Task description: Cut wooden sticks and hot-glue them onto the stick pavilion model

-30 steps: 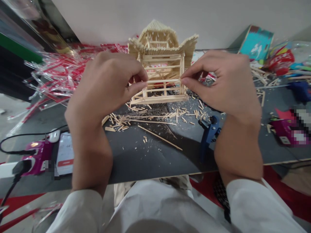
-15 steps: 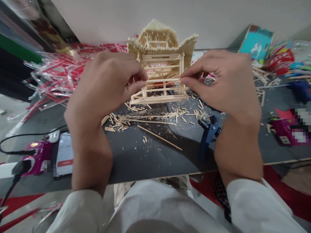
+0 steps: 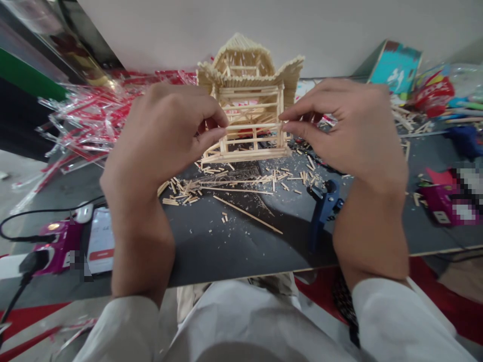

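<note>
A small house model of thin wooden sticks (image 3: 251, 94) stands at the middle of the table, with a flared, layered roof and an open frame front. Across that front runs a pale wooden stick (image 3: 252, 126). My left hand (image 3: 169, 125) pinches its left end between thumb and fingertips. At the right post, my right hand (image 3: 343, 128) has thumb and index finger closed about the stick's other end; the exact contact there is small and partly hidden. Blue cutting pliers (image 3: 320, 213) lie beside my right forearm.
Cut stick pieces (image 3: 181, 193) and a long stick (image 3: 247, 214) litter the dark table (image 3: 234, 256). Red-and-clear plastic wrappers (image 3: 90, 115) pile up at left. A phone (image 3: 101, 239) and purple power strip (image 3: 60, 246) lie near my left forearm. A teal box (image 3: 396, 68) stands back right.
The thumb and index finger of my right hand have parted slightly at the post. My left hand and the house model stay almost where they were; the view has shifted a little.
</note>
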Available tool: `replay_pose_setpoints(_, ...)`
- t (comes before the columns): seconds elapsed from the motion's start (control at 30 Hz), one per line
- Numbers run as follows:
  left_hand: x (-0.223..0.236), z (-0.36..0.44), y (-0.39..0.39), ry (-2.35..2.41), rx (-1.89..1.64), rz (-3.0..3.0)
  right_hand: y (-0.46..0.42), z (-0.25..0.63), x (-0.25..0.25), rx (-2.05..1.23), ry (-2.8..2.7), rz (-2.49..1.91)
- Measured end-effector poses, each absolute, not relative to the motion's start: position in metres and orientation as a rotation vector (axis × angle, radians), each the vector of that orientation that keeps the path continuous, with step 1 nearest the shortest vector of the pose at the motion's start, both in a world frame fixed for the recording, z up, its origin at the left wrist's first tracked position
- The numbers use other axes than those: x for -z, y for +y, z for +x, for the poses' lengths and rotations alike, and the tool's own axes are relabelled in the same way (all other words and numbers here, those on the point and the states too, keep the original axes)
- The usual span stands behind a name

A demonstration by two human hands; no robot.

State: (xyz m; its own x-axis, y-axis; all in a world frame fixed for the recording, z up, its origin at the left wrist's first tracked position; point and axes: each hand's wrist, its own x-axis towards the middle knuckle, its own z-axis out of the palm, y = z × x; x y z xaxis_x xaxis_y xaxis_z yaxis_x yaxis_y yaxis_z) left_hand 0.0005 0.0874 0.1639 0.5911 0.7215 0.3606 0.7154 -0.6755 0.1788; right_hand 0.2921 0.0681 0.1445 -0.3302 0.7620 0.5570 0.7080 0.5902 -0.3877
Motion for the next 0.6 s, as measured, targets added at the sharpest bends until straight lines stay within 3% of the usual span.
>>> replay_pose_setpoints(0.6,-0.1647,-0.0074,0.0903,1.207,-0.717,2.705,0.0682,0.2963,-0.1422,-0.017,-2.161,-1.123)
